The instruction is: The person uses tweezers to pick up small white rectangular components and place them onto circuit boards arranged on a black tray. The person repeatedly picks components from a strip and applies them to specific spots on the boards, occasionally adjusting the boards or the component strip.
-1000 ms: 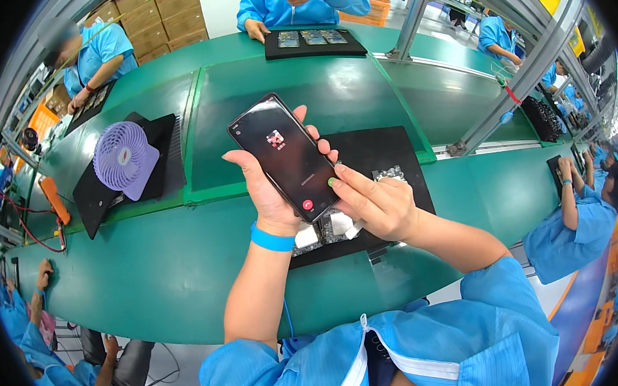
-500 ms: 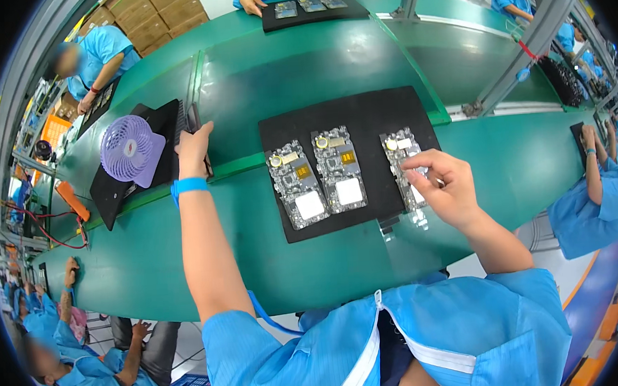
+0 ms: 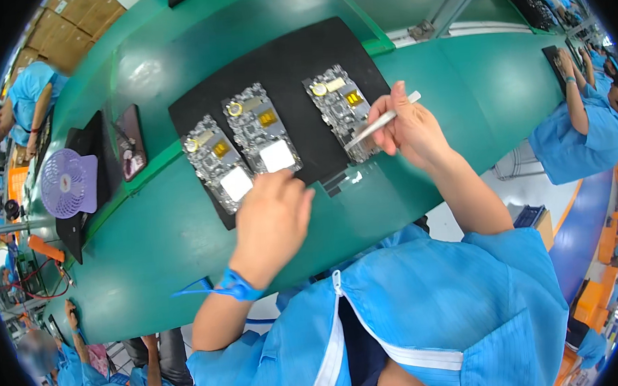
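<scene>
Right hand grasps slim pale tool over right circuit board; left hand near middle board, can't tell grip.

The slim tool in the right hand looks smooth, like metal. Just ahead of the left hand, the circuit boards look rough — the mat beneath is matt, the green table smooth and rather glossy.

Hands near circuit boards, slim tool in right
</scene>
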The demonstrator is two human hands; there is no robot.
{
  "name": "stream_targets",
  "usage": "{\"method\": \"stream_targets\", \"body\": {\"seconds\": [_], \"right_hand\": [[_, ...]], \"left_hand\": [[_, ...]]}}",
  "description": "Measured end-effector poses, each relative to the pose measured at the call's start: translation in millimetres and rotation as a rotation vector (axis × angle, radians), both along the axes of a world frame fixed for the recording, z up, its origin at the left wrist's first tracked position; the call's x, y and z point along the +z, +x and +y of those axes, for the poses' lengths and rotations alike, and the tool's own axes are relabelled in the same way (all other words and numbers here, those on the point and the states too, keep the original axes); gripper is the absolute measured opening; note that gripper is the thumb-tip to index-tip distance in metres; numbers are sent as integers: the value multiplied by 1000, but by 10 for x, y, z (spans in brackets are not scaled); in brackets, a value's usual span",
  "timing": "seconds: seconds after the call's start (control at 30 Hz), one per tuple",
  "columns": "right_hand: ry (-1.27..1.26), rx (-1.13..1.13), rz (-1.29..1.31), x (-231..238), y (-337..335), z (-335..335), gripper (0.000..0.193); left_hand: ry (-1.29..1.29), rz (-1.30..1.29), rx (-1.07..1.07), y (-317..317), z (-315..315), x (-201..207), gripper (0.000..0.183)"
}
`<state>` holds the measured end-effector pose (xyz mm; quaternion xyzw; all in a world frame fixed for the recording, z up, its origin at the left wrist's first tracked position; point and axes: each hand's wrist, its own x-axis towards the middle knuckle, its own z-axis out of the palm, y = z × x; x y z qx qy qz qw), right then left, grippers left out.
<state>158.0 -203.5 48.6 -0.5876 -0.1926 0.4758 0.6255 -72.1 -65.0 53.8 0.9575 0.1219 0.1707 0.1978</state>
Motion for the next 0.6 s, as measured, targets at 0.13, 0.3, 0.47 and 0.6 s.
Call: {"method": "stream_targets", "body": {"seconds": [0.13, 0.3, 0.47, 0.6], "right_hand": [[74, 7, 19, -195, -69, -224, 32], [-36, -52, -64, -391, -400, -387, 25], [-114, -48, -203, -358, -527, -273, 26], [-175, -19, -251, -316, -564, -223, 26]], "left_hand": [[29, -94, -298, 3, -390, -367, 32], [175, -40, -268, -3, -555, -534, 41], [188, -51, -242, 1, -564, -551, 44], [192, -31, -290, 10, -510, -505, 47]]}}
